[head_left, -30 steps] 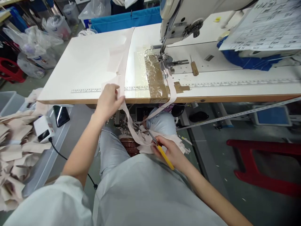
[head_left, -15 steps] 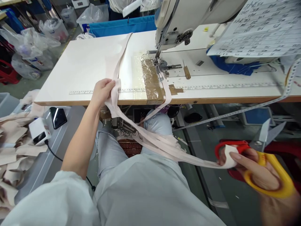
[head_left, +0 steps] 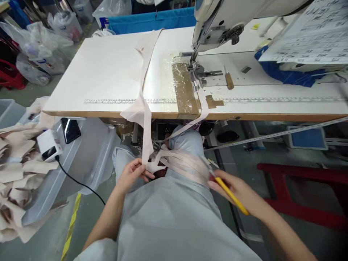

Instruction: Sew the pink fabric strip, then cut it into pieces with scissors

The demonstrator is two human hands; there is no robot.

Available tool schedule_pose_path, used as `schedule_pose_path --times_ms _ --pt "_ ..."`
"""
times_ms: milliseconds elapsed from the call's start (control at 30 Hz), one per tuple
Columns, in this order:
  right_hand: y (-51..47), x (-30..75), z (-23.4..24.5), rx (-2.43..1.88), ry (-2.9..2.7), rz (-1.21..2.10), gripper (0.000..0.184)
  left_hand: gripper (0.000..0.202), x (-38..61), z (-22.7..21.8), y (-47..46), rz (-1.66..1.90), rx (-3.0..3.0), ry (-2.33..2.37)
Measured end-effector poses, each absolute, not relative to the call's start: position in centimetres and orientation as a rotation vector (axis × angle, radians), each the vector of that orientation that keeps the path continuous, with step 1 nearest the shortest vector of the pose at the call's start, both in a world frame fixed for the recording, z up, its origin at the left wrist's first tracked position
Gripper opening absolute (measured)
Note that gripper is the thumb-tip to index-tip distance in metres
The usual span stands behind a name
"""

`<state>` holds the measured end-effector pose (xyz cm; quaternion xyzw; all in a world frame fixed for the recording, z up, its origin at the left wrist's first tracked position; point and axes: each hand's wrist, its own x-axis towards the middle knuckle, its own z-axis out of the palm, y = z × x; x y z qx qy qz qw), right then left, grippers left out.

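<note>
A long pale pink fabric strip runs down the white sewing table and hangs over its front edge into my lap. My left hand pinches the strip's lower end just above my left knee. My right hand is closed around yellow-handled scissors, blurred, beside a bunch of the same pink fabric heaped on my right thigh. A second strip leads from the sewing machine's needle area down to that heap.
A clear plastic bin with a phone and a white device on its lid stands at my left, beside a pile of beige cut pieces. A red stool is at the right. Printed paper lies on blue cloth.
My left hand dropped from the table edge to my lap, still on the strip. My right hand swung back in from the far right with the scissors to my right thigh.
</note>
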<state>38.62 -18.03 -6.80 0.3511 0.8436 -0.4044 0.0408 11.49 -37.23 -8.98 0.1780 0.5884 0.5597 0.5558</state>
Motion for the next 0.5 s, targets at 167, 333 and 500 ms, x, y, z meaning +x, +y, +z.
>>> schedule_pose_path --times_ms 167,333,500 --pt "-18.9 31.4 -6.8 0.365 2.316 -1.531 0.050 0.034 12.8 -9.3 -37.3 1.385 0.350 1.352" --pt "-17.9 28.0 -7.8 0.171 2.190 -1.494 0.050 0.036 12.8 -9.4 -37.8 1.357 0.290 1.338" --pt "-17.7 26.6 -7.7 0.089 2.391 -1.291 0.047 0.040 12.9 -9.1 -37.9 1.347 0.245 1.349"
